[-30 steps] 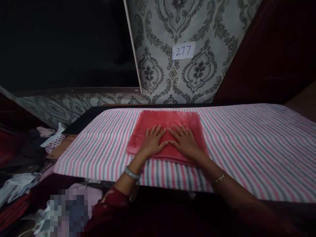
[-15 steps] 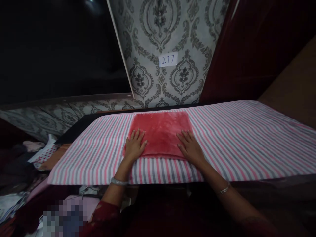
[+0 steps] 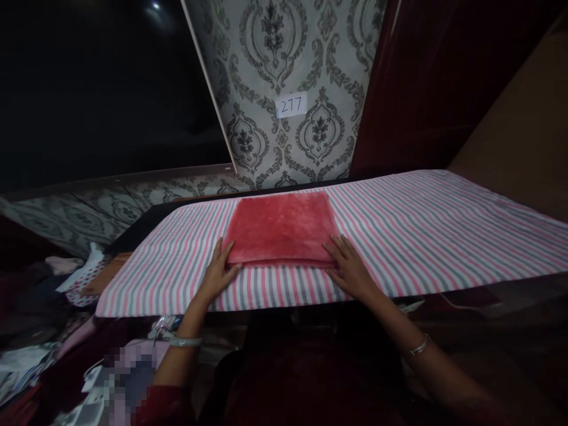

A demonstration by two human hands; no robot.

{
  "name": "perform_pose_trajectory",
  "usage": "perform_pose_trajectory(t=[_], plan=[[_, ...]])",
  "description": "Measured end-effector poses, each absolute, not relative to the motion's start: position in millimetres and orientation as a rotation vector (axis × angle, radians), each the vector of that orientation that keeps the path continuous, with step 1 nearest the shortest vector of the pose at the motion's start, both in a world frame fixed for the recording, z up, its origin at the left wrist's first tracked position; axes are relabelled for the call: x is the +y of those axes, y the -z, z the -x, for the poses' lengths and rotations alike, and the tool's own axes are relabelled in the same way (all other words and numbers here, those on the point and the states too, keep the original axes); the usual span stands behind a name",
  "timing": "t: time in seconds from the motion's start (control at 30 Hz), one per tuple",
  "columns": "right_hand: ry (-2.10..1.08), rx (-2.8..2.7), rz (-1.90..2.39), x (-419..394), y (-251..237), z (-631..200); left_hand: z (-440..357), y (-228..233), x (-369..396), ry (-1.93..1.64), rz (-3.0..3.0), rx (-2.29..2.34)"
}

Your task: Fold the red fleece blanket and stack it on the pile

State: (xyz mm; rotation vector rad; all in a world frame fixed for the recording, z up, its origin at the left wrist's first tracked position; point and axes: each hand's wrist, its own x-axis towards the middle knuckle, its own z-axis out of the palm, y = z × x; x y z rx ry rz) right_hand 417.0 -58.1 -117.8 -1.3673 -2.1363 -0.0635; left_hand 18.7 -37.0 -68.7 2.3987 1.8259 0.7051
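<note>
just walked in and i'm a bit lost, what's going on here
A person's left hand and right hand are spread at the two near corners of a red plush cloth, one at each side. The cloth lies flat in a roughly rectangular shape, with layers showing along its near edge, on a striped cover. Behind, a paper marked 277 is on the patterned wall.

The left hand (image 3: pixel 216 273) touches the folded red cloth (image 3: pixel 281 228) near its seven o'clock corner, the right hand (image 3: pixel 353 270) near five; striped fabric (image 3: pixel 421 234) lies beneath.
</note>
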Motion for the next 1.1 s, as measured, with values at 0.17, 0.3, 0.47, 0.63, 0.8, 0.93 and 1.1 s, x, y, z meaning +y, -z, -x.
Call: perform_pose_trajectory(t=[0.17,0.3,0.47,0.63,0.8,0.93,1.1], plan=[[0.072,-2.15,1.441,-58,107,-411,-13,64,-41,-0.583,-2.585,1.765],[0.109,-2.187,1.547,-54,101,-405,-15,58,-34,-0.473,-2.681,1.764],[0.165,-2.159,1.616,-52,100,-399,-16,61,-28,-0.513,-2.685,1.804],[0.194,-2.107,1.613,-51,104,-395,-11,68,-23,-0.615,-2.673,1.78],[0.193,-2.104,1.547,-46,105,-399,-6,69,-18,-0.758,-2.648,1.731],[0.193,-2.13,1.546,-46,100,-404,-7,67,-16,-0.841,-2.66,1.696],[0.209,-2.132,1.504,-47,94,-408,-8,63,-18,-0.789,-2.642,1.701]])
